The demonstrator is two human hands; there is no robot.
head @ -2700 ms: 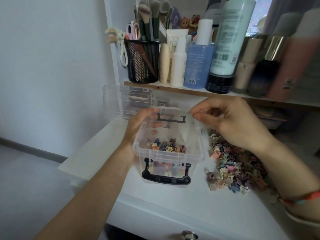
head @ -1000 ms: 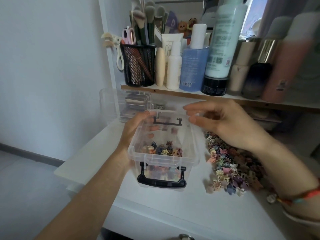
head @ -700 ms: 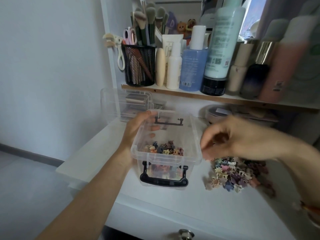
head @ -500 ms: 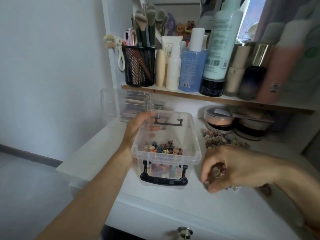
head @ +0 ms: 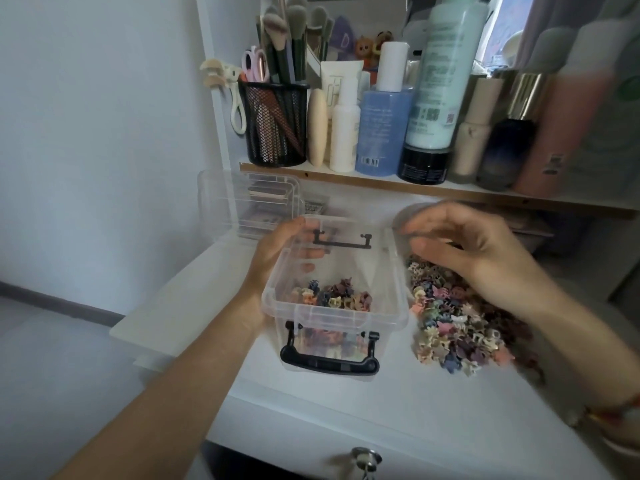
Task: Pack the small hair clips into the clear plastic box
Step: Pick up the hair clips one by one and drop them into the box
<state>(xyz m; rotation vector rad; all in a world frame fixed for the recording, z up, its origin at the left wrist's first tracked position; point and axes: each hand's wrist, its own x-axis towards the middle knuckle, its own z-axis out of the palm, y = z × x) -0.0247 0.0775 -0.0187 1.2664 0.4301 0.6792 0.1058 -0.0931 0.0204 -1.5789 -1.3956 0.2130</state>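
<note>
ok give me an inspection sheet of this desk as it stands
surface: white desk top, drawer knob below its front edge
job's things: clear plastic box open-topped, some hair clips inside; loose pile of clips on the desk right of it
clutter: black mesh cup of brushes and bottles on the shelf; second clear container behind the box
hands: left hand grips the box's left wall; right hand above the pile by the box's right rim, blurred, contents unclear
cables: nothing seen
surroundings: pale wall at left
</note>
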